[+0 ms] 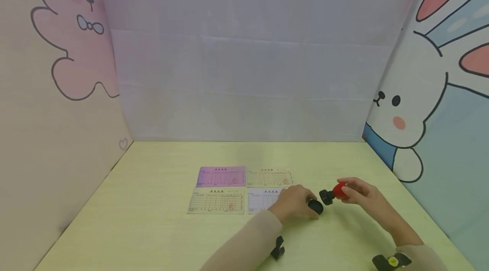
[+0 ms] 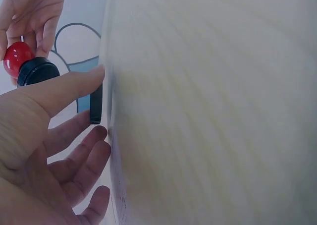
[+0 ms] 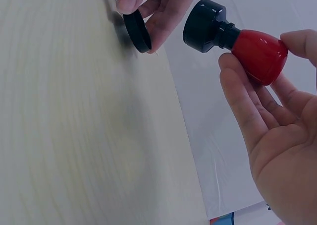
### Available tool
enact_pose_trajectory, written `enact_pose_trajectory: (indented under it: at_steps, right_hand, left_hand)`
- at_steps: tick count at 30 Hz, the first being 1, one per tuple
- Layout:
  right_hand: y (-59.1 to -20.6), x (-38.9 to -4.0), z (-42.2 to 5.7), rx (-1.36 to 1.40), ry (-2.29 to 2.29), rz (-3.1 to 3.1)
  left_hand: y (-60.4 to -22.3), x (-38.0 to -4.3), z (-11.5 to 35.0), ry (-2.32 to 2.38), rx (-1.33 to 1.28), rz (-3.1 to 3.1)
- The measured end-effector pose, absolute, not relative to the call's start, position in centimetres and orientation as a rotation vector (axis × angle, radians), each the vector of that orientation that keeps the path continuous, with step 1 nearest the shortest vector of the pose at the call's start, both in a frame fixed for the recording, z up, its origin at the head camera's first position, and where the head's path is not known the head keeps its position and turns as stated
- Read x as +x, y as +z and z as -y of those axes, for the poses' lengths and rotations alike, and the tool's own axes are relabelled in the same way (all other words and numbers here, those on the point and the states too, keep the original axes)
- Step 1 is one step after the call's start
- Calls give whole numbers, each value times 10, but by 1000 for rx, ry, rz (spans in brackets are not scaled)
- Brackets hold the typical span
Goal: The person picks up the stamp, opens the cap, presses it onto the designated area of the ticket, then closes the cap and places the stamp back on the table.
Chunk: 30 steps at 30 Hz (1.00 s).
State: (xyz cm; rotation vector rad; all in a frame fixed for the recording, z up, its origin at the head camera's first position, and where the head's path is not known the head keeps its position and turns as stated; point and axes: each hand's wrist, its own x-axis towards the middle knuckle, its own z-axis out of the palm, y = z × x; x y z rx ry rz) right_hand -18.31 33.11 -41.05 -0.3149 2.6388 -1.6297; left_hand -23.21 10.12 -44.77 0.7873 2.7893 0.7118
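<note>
My right hand (image 1: 363, 196) pinches the red knob of a hand stamp (image 1: 340, 191) with its thumb and fingertips. The stamp's black round head points left, as the right wrist view also shows (image 3: 205, 27). Just left of it, my left hand (image 1: 293, 203) holds a shallow black round cap (image 1: 315, 207) between thumb and fingers. In the right wrist view the cap (image 3: 137, 32) is apart from the stamp, tipped on its edge close to the tabletop. The left wrist view shows the cap (image 2: 96, 106) edge-on under the thumb.
Printed forms lie in a two-by-two block on the pale yellow table (image 1: 153, 228): a purple one (image 1: 221, 176), two yellowish ones (image 1: 269, 177) (image 1: 216, 201), and a white one (image 1: 261, 196) partly behind my left hand. Cartoon-printed walls flank the table; a plain white sheet (image 1: 244, 71) hangs behind.
</note>
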Motion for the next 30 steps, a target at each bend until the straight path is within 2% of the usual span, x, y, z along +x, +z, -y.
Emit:
enact_pose_trajectory:
  at_steps: [20, 30]
  right_hand:
    - [-412, -187, -322, -205, -1592, -2667]
    - [-415, -189, -316, -294, -1691, -2571]
  left_hand:
    - [-443, -235, -80, 1144, 803, -2642]
    - [-438, -234, -61, 1321, 795, -2563]
